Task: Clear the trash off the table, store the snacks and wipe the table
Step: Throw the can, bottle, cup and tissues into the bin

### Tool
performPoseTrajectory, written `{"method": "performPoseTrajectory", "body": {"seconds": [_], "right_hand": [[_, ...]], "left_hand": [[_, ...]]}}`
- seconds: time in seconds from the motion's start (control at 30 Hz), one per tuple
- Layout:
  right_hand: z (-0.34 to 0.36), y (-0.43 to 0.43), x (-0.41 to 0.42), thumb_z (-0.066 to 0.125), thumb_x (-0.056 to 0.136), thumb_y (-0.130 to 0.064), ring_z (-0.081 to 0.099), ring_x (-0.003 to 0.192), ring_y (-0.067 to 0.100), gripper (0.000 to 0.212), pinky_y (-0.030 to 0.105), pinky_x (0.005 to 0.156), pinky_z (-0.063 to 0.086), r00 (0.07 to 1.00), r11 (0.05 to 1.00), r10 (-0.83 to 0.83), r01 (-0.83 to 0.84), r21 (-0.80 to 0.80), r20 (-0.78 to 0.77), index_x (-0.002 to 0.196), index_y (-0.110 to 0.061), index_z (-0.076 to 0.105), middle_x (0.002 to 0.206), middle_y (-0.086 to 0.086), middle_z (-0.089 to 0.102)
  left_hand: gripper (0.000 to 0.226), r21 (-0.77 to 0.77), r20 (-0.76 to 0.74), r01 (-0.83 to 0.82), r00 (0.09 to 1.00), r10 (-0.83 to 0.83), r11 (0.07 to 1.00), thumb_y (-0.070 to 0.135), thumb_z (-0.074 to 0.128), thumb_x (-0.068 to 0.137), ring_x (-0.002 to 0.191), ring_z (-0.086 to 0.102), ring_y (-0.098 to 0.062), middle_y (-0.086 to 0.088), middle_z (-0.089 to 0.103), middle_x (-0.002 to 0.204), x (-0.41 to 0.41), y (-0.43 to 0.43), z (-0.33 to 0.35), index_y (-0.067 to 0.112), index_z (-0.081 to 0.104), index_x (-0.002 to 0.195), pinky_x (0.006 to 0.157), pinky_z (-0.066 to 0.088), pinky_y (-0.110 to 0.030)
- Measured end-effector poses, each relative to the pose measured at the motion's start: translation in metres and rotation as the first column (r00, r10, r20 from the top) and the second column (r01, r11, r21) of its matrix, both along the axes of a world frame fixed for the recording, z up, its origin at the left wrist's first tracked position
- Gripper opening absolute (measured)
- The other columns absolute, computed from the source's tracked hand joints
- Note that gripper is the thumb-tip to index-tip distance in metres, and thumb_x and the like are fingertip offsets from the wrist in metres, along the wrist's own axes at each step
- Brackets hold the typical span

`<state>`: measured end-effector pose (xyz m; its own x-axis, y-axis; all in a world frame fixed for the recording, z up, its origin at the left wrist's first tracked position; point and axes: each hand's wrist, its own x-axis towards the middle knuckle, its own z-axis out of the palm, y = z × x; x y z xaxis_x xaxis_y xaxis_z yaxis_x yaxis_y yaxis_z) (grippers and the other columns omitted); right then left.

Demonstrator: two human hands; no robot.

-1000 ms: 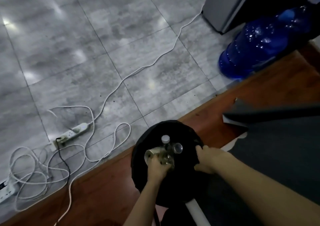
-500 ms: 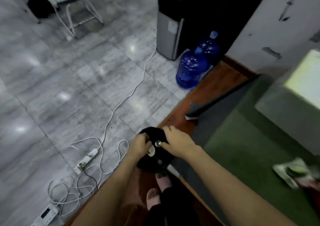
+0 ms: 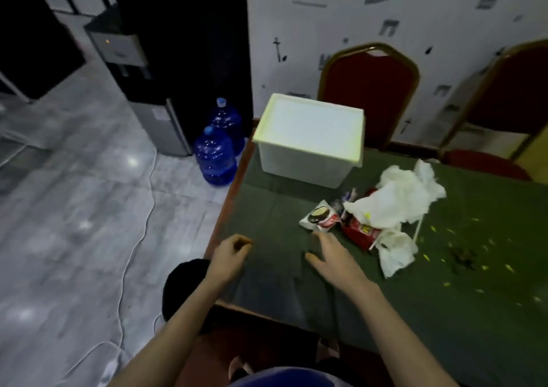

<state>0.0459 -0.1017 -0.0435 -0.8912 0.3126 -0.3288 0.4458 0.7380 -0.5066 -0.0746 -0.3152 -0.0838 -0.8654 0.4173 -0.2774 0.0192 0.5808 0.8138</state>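
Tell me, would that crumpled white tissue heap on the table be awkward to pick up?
Probably light and floppy: the crumpled white tissue lies in loose folds draped over the snack packets. It may come apart, since a separate piece lies beside it.

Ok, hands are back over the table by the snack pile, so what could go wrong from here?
1. The cookie packet and red snack packet lie under the crumpled white tissues; grabbing the pile whole could bin the snacks.
2. Yellow crumbs dot the green tablecloth; wiping may sweep them onto the floor.
3. The white storage box is lidded, so the open right hand can't stash anything yet.
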Motion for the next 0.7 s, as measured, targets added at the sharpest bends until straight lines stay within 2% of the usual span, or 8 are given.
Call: {"method": "performPoseTrajectory", "body": {"seconds": [0.1,0.2,0.3,0.43,0.53,0.6,0.7], "right_hand": [[0.003,0.050,0.037,0.056,0.091,-0.033,0.049,0.121,0.023,0.053,0.036,0.095,0.044,0.999,0.994,-0.027,0.031,0.107,-0.039,0.137,-0.015,0.037,0.135,0.005,0.044],[-0.002,0.095,0.068,0.057,0.089,-0.030,0.050,0.119,0.026,0.050,0.037,0.096,0.043,0.993,0.987,-0.079,0.090,0.133,-0.087,0.133,-0.013,0.041,0.130,0.007,0.048],[-0.007,0.136,0.088,0.057,0.089,-0.030,0.052,0.116,0.023,0.044,0.035,0.089,0.044,0.991,0.986,-0.094,0.106,0.132,-0.095,0.129,-0.016,0.045,0.127,0.003,0.051],[-0.014,0.167,0.092,0.055,0.090,-0.031,0.051,0.114,0.020,0.038,0.031,0.089,0.043,0.993,0.986,-0.044,0.060,0.153,-0.109,0.124,-0.017,0.047,0.123,0.001,0.051],[-0.015,0.179,0.082,0.058,0.088,-0.031,0.054,0.108,0.023,0.036,0.033,0.087,0.044,0.994,0.980,-0.009,0.030,0.195,-0.111,0.120,-0.015,0.051,0.117,0.002,0.053],[-0.014,0.181,0.067,0.065,0.080,-0.031,0.056,0.104,0.025,0.041,0.037,0.083,0.048,0.993,0.951,0.011,0.027,0.308,-0.122,0.116,-0.014,0.054,0.113,0.004,0.055],[-0.011,0.180,0.042,0.078,0.067,-0.037,0.053,0.116,0.031,0.072,0.043,0.090,0.048,0.995,0.907,-0.041,0.077,0.414,-0.094,0.128,-0.014,0.049,0.128,0.014,0.052]], "left_hand": [[0.010,0.005,0.033,0.076,0.997,-0.076,0.997,0.007,0.061,0.086,0.079,0.062,-0.012,-0.002,0.067,0.086,0.016,0.055,0.006,0.016,0.066,0.088,0.073,0.046,-0.023],[0.013,-0.005,0.087,0.116,0.990,-0.115,0.993,0.008,0.060,0.086,0.078,0.061,-0.010,0.004,0.065,0.083,0.034,0.104,0.009,0.021,0.064,0.085,0.070,0.045,-0.019],[0.011,-0.036,0.056,0.106,0.993,-0.104,0.994,0.008,0.061,0.085,0.081,0.062,-0.011,0.002,0.066,0.087,0.048,0.146,0.008,0.018,0.066,0.087,0.068,0.044,-0.012],[0.014,-0.039,0.024,0.069,0.997,-0.069,0.997,0.005,0.061,0.085,0.089,0.062,-0.013,-0.003,0.065,0.098,0.060,0.175,0.010,0.009,0.066,0.097,0.070,0.045,-0.008],[0.017,-0.079,-0.065,0.095,0.993,-0.100,0.992,0.004,0.064,0.082,0.094,0.058,-0.013,-0.004,0.058,0.102,0.063,0.181,0.015,0.009,0.066,0.099,0.077,0.040,-0.005],[0.021,-0.123,-0.152,0.145,0.975,-0.163,0.982,0.003,0.066,0.080,0.095,0.053,-0.010,-0.001,0.053,0.103,0.057,0.180,0.017,0.013,0.064,0.099,0.083,0.038,-0.011],[0.032,-0.181,-0.270,0.214,0.928,-0.257,0.960,0.007,0.069,0.077,0.105,0.051,-0.014,-0.003,0.051,0.113,0.040,0.181,0.015,0.011,0.062,0.107,0.091,0.035,-0.016]]}}
